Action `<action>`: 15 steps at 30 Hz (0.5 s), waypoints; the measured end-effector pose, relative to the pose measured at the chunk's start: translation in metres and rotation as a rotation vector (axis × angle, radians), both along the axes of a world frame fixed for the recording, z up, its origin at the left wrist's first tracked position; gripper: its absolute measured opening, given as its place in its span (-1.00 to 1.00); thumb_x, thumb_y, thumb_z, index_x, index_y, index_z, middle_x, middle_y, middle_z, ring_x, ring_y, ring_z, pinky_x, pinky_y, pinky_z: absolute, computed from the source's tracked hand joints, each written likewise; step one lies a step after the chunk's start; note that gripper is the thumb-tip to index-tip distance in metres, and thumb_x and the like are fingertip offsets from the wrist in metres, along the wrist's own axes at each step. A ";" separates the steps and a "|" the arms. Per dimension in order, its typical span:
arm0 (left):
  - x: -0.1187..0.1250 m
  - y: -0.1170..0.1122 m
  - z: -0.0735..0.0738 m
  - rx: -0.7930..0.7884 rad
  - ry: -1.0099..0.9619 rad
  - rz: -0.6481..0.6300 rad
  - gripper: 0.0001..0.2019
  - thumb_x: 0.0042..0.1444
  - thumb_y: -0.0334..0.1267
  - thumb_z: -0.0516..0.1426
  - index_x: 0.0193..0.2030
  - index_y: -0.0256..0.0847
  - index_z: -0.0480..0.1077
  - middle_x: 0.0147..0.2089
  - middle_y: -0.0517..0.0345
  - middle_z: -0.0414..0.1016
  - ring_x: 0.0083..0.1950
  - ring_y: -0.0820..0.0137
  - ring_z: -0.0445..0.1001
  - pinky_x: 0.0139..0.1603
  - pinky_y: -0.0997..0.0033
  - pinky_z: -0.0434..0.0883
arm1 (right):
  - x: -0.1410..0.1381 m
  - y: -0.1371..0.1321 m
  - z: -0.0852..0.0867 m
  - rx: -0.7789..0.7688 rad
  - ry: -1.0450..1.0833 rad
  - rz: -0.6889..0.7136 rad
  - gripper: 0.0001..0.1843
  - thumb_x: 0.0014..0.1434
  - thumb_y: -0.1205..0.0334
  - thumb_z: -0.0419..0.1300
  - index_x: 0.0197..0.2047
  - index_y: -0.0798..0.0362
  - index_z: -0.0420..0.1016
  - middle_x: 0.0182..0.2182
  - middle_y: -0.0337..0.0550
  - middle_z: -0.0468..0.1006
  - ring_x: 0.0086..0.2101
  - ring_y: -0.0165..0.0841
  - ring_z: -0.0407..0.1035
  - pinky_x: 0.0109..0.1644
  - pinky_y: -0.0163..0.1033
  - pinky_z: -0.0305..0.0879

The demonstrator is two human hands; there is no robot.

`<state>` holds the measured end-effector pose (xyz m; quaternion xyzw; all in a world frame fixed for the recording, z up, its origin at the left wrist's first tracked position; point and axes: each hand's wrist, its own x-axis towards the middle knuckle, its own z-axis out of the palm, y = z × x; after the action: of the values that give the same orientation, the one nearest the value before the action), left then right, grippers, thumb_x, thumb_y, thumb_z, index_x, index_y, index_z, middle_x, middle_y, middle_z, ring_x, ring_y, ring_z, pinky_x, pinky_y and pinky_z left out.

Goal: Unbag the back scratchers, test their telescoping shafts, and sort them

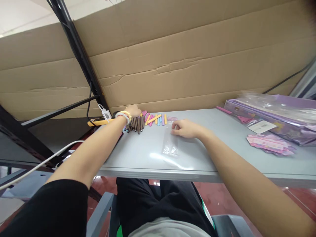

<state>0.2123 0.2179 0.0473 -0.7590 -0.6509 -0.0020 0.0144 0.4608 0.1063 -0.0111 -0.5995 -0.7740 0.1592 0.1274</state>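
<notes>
My left hand (133,111), with beaded bands at the wrist, reaches over the back of a bundle of dark metal tubes (137,123). Its fingers are mostly hidden behind the hand itself. A pink claw-shaped scratcher head (144,113) shows just right of it. My right hand (184,128) rests on the table with curled fingers, at the right edge of a clear plastic bag (170,144) lying flat. Between the hands, several yellow, pink, blue and purple handles (158,119) lie in a loose row.
On the right lies a purple plastic package (266,115), with a stack of pink cards (271,144) before it. A yellow tool (98,122) and a white plug (106,114) are at the left end, near a black metal post (81,52). Cardboard (172,65) walls the back.
</notes>
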 end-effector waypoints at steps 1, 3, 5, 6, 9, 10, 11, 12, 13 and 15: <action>-0.016 -0.001 0.006 -0.019 0.003 0.024 -0.57 0.03 -0.16 0.00 -0.11 -0.45 0.46 -0.08 -0.37 0.50 -0.05 0.10 0.50 -0.16 0.36 0.41 | 0.000 0.001 -0.001 0.002 0.000 -0.002 -0.73 0.08 0.03 0.12 -0.22 0.01 0.44 -0.26 -0.10 0.52 -0.32 -0.30 0.40 -0.32 -0.28 0.22; -0.049 -0.006 0.015 -0.145 -0.048 0.114 -0.67 -0.01 -0.20 0.03 -0.23 -0.40 0.47 -0.18 -0.29 0.54 -0.22 0.20 0.54 -0.32 0.43 0.43 | 0.000 0.002 -0.002 0.006 -0.005 -0.004 -0.73 0.08 0.03 0.12 -0.22 0.00 0.44 -0.25 -0.10 0.52 -0.31 -0.30 0.40 -0.32 -0.28 0.22; -0.079 -0.012 0.020 -0.218 -0.060 0.154 -0.75 -0.05 -0.23 0.06 -0.32 -0.36 0.45 -0.20 -0.23 0.54 -0.30 0.27 0.54 -0.40 0.48 0.43 | 0.001 0.003 -0.003 0.010 -0.014 -0.004 -0.73 0.08 0.03 0.12 -0.23 0.01 0.44 -0.25 -0.11 0.52 -0.31 -0.30 0.40 -0.31 -0.28 0.22; -0.091 -0.015 0.021 -0.267 -0.071 0.152 -0.79 -0.09 -0.25 0.08 -0.36 -0.34 0.44 -0.19 -0.20 0.54 -0.30 0.28 0.54 -0.40 0.50 0.43 | 0.001 0.004 -0.003 0.009 -0.017 -0.004 -0.73 0.08 0.04 0.12 -0.23 0.01 0.44 -0.25 -0.10 0.52 -0.31 -0.30 0.40 -0.31 -0.28 0.22; -0.117 -0.024 0.021 -0.372 0.019 0.135 -0.83 -0.24 -0.35 0.15 -0.41 -0.29 0.43 -0.27 -0.10 0.54 -0.27 0.26 0.52 -0.36 0.48 0.43 | 0.001 0.004 -0.002 0.005 -0.011 -0.002 -0.73 0.07 0.04 0.13 -0.23 0.02 0.44 -0.26 -0.10 0.52 -0.31 -0.29 0.40 -0.30 -0.28 0.22; -0.121 -0.026 0.020 -0.396 0.083 0.135 -0.83 -0.28 -0.39 0.16 -0.43 -0.29 0.44 -0.33 -0.06 0.53 -0.26 0.24 0.52 -0.33 0.45 0.43 | 0.000 0.003 -0.002 0.004 -0.008 -0.004 -0.73 0.07 0.04 0.13 -0.23 0.02 0.44 -0.26 -0.09 0.52 -0.31 -0.29 0.40 -0.30 -0.28 0.22; -0.123 -0.027 0.019 -0.418 0.146 0.138 -0.83 -0.32 -0.42 0.17 -0.46 -0.29 0.44 -0.39 -0.02 0.51 -0.26 0.22 0.51 -0.30 0.43 0.43 | 0.000 0.002 -0.001 0.003 -0.006 -0.007 -0.73 0.06 0.04 0.13 -0.23 0.02 0.44 -0.25 -0.09 0.52 -0.31 -0.29 0.40 -0.30 -0.27 0.22; -0.124 -0.028 0.018 -0.440 0.192 0.138 -0.83 -0.35 -0.44 0.18 -0.49 -0.29 0.45 -0.44 0.02 0.49 -0.26 0.21 0.51 -0.27 0.40 0.42 | 0.000 0.002 -0.001 0.003 -0.006 -0.009 -0.73 0.06 0.04 0.13 -0.23 0.01 0.44 -0.25 -0.09 0.52 -0.31 -0.29 0.40 -0.29 -0.27 0.22; -0.124 -0.029 0.017 -0.461 0.220 0.134 -0.84 -0.37 -0.46 0.19 -0.51 -0.29 0.46 -0.47 0.05 0.48 -0.26 0.20 0.50 -0.25 0.39 0.42 | 0.000 0.001 0.000 0.003 -0.008 -0.010 -0.73 0.06 0.04 0.13 -0.23 0.01 0.44 -0.25 -0.10 0.52 -0.30 -0.29 0.40 -0.29 -0.27 0.22; -0.121 -0.029 0.016 -0.494 0.236 0.116 -0.84 -0.40 -0.47 0.21 -0.54 -0.26 0.46 -0.49 0.07 0.46 -0.26 0.20 0.49 -0.23 0.37 0.41 | 0.000 0.000 0.000 0.002 -0.011 -0.010 -0.74 0.06 0.04 0.12 -0.24 0.01 0.44 -0.26 -0.10 0.52 -0.30 -0.29 0.40 -0.29 -0.27 0.22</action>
<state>0.0916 0.1885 0.0631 -0.6958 -0.6680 0.2459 -0.0952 0.4608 0.1062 -0.0106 -0.6040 -0.7719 0.1545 0.1247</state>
